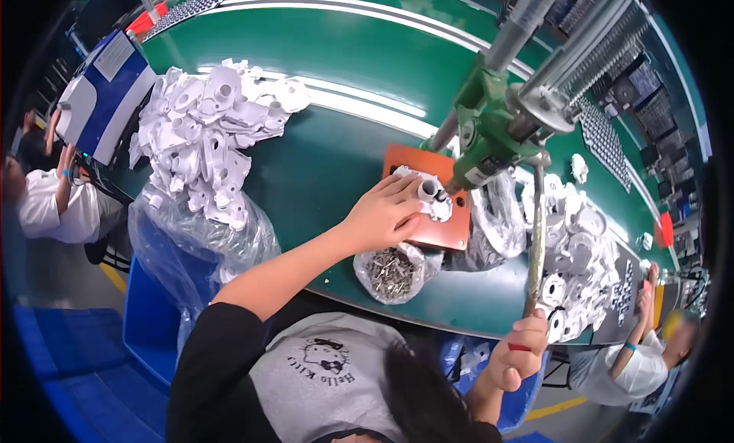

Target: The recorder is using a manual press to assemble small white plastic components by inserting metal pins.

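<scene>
- Far left of the left hand, past the forearm: a pile of white moulded parts (202, 114) with a clear plastic bag (252, 240) below it, draping over the table's edge toward a blue bin (149, 317).
- Between that pile and the left hand: a stretch of green tabletop (302, 172), giving the hand room on its left; the table's near edge runs under the forearm.
- Left hand (386, 210): fingers nearly straight and close together, laid on the left portion of a white part (440, 207), thumb set apart below; whether it pinches the part or only presses it, I cannot tell.
- At the left fingertips: that white part, on an orange plate (446, 233). Its round collar faces up; its long axis seems to slant from upper left to lower right, partly hidden by the fingers.
- Just below the left hand: a bag of small metal pieces (391, 275), near the table edge.
- Right of the left fingertips: the green press (485, 149), its tip at the collar, contact unclear; a plastic bag (497, 221) crowds that side.
- Right hand (522, 351): fingers curled around the low end of the press lever (537, 248), which rises from the fist.
- Above and right of the right hand: another pile of white parts (585, 248), close beside the lever.
</scene>
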Tool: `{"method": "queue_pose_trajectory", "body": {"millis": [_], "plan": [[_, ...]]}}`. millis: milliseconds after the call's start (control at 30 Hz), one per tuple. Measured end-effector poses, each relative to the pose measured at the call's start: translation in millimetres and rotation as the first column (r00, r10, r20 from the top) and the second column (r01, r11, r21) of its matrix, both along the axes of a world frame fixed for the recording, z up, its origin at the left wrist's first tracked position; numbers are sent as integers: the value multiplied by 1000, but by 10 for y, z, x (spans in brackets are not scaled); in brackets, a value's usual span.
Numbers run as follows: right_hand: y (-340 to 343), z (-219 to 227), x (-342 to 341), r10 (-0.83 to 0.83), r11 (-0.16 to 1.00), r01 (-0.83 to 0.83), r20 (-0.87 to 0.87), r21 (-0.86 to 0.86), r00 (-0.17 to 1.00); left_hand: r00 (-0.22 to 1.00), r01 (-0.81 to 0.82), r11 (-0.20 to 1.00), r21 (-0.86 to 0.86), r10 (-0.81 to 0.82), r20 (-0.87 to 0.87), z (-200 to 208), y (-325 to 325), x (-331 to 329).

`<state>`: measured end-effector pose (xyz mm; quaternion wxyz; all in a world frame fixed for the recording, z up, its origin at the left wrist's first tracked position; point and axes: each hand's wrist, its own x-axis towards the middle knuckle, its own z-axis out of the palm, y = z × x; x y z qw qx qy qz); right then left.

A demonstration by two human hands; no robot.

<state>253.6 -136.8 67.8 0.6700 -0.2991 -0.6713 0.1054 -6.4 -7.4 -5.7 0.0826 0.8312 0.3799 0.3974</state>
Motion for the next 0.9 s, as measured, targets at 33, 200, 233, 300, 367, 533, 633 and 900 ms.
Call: {"method": "queue_pose_trajectory", "body": {"millis": [33, 200, 233, 300, 367, 533, 633, 900], "plan": [[28, 14, 20, -12, 998, 9, 63, 55, 998, 1000, -6, 1000, 1, 6, -7, 16, 3, 27], [415, 778, 229, 260, 947, -287, 179, 147, 949, 999, -28, 999, -27, 27, -42, -33, -4, -20], [640, 809, 393, 154, 981, -133, -144, 142, 978, 998, -40, 998, -42, 38, -49, -23, -10, -26], [1384, 1069, 481, -314, 936, 337, -193, 105, 930, 998, -10, 998, -60, 6, -67, -26, -1, 26], [1978, 1430, 3, 128, 992, -129, -168, 7, 977, 995, -86, 983, -165, 75, -72, -35, -13, 14], [3306, 1011, 322, 375, 835, -414, 176, 362, 910, 998, -30, 961, -274, 15, -57, 91, 6, 202], [2420, 665, -95, 310, 845, -448, -417, -291, 855, 991, -105, 957, -269, 80, -105, -31, 17, 37], [425, -611, 1122, -465, 630, 683, 525, -369, 713, 976, -40, 937, -347, -38, -212, 401, 315, -159]]}}
